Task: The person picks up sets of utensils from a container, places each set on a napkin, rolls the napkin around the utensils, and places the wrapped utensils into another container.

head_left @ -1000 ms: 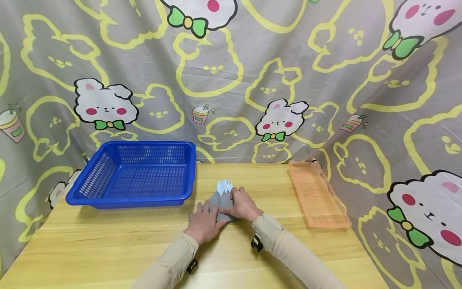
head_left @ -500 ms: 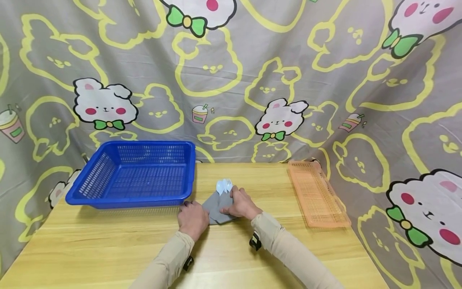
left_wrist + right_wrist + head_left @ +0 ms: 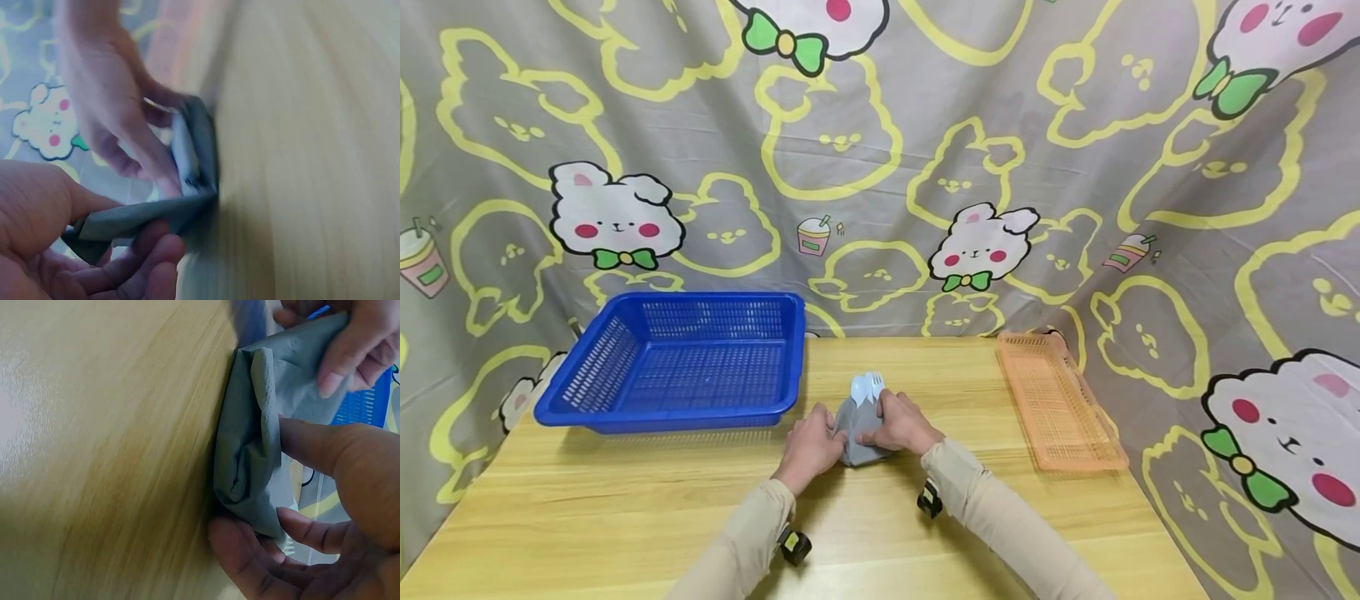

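A grey napkin (image 3: 863, 450) lies folded on the table around a light blue spoon (image 3: 858, 390) and fork (image 3: 874, 386), whose heads stick out at the far end. My left hand (image 3: 811, 443) pinches the napkin's left flap between thumb and fingers, and the left wrist view shows that flap raised off the table. On the other side, my right hand (image 3: 907, 423) grips the folded part, thumb on top and fingers along its outer side. In the right wrist view the napkin (image 3: 247, 444) shows its rolled near end. The cutlery handles are hidden inside.
A blue plastic basket (image 3: 670, 418) stands at the back left of the wooden table (image 3: 587, 517). At the right lies a shallow orange basket (image 3: 1063, 408). A patterned curtain (image 3: 865, 167) hangs behind and beside the table.
My left hand first lay spread on the napkin, then moved left to its edge. It now pinches the left flap and has folded it up toward the right. My right hand stays in place.
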{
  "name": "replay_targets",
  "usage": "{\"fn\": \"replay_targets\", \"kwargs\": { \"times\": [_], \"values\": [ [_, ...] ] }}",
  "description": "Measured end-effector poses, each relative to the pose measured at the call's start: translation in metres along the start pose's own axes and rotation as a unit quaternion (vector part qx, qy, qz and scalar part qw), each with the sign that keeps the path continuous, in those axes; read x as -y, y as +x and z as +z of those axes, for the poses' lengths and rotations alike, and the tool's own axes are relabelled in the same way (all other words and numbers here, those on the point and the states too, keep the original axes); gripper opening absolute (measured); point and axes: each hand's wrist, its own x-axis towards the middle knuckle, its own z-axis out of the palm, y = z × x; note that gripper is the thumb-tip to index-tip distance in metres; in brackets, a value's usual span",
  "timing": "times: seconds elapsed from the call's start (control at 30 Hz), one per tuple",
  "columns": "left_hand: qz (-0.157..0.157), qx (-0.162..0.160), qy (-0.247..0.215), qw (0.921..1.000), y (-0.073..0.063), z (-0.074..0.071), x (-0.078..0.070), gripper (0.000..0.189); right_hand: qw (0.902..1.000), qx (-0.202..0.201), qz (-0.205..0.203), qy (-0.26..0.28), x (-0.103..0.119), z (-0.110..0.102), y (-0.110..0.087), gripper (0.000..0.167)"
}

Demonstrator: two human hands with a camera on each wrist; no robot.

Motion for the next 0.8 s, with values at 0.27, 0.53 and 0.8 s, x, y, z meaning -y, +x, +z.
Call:
{"fn": "replay_targets", "kwargs": {
  "times": [0.27,0.53,0.8],
  "values": [
    [0.016,-0.017,-0.138,0.9901,0.0,0.004,-0.009,0.019,0.9999,0.01,-0.008,0.005,-0.001,-0.003,0.003,0.044],
    [0.071,-0.056,-0.214,0.9728,-0.001,0.024,-0.019,0.018,0.9999,0.012,0.002,0.004,-0.007,-0.002,0.009,0.027],
    [0.076,-0.082,-0.239,0.9645,0.002,0.042,-0.023,0.022,0.9996,0.008,-0.008,0.028,-0.016,-0.004,0.016,0.017]
  ]
}}
